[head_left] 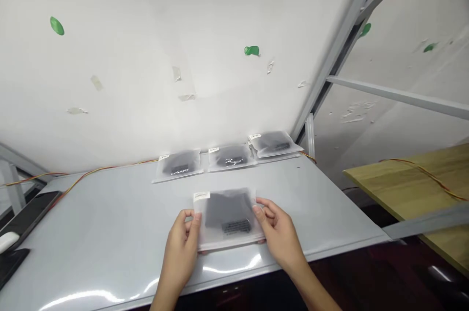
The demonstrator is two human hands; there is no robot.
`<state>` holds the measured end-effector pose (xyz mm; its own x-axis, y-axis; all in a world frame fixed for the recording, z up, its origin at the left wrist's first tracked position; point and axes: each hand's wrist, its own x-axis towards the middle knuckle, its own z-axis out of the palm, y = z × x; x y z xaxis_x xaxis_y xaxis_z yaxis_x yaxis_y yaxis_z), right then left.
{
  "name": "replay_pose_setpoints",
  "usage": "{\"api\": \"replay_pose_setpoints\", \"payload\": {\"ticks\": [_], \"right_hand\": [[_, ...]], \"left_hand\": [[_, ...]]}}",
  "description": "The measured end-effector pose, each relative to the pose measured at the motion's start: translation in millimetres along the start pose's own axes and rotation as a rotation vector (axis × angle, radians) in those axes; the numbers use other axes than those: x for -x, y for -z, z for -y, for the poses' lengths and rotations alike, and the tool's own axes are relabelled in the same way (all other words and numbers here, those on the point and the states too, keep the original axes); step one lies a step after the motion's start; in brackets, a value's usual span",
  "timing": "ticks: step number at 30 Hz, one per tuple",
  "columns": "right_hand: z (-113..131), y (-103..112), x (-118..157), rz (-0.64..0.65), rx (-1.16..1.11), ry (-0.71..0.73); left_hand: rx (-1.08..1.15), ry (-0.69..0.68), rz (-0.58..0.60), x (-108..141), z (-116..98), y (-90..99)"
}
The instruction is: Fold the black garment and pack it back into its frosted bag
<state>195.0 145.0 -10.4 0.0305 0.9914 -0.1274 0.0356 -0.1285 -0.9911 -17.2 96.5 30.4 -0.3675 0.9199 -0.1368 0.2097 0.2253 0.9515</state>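
A frosted plastic bag (216,240) with a dark item inside, a white label at its upper left and black print low on its front is held near the table's front edge. My left hand (181,247) grips its left side, thumb on top. On the right side my right hand (280,233) pinches the edge, thumb on the front and fingers partly behind. Behind it, similar bags lie along the wall: one at the left (179,163), one in the middle (231,156), and one at the right (274,144) that rests on another bag.
The grey table (110,223) meets a white wall (220,18) with green stickers. Dark devices (31,213) and a white object (8,241) are at the left edge. Thin wires (91,172) run along the back. A metal frame (339,47) and wooden board (406,189) stand right.
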Motion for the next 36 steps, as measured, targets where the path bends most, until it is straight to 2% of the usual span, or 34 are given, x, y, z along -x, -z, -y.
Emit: {"api": "replay_pose_setpoints", "payload": {"ticks": [3, 5, 7, 9, 11, 15, 18, 29, 31, 36], "right_hand": [[23, 4, -43, -0.023, -0.022, 0.123], [40, 3, -82, -0.034, -0.019, 0.223], [53, 1, -119, -0.108, 0.055, 0.276], [58, -3, -146, -0.163, 0.077, 0.289], [55, -6, -159, -0.2, 0.095, 0.289], [39, -3, -153, -0.206, 0.168, 0.309], [36, 4, -145, -0.176, 0.219, 0.317], [29, 6, -164, -0.153, -0.129, 0.206], [28, 5, -163, -0.166, -0.123, 0.208], [30, 3, -157, -0.205, 0.07, 0.283]], "left_hand": [[0.041, -0.081, 0.048, -40, -22, -8.2], [0.047, -0.148, 0.033, -81, -39, -20.2], [0.039, -0.169, 0.007, -123, -51, -35.5], [0.033, -0.175, -0.017, -157, -52, -50.5], [0.017, -0.201, -0.054, -175, -42, -61.7], [-0.027, -0.296, -0.113, -173, -13, -69.8], [-0.044, -0.337, -0.121, -166, -2, -69.0], [0.054, -0.379, 0.001, -173, -2, -73.7], [0.036, -0.404, 0.014, -172, -2, -76.0], [-0.101, -0.476, 0.04, -171, -6, -78.4]]}}
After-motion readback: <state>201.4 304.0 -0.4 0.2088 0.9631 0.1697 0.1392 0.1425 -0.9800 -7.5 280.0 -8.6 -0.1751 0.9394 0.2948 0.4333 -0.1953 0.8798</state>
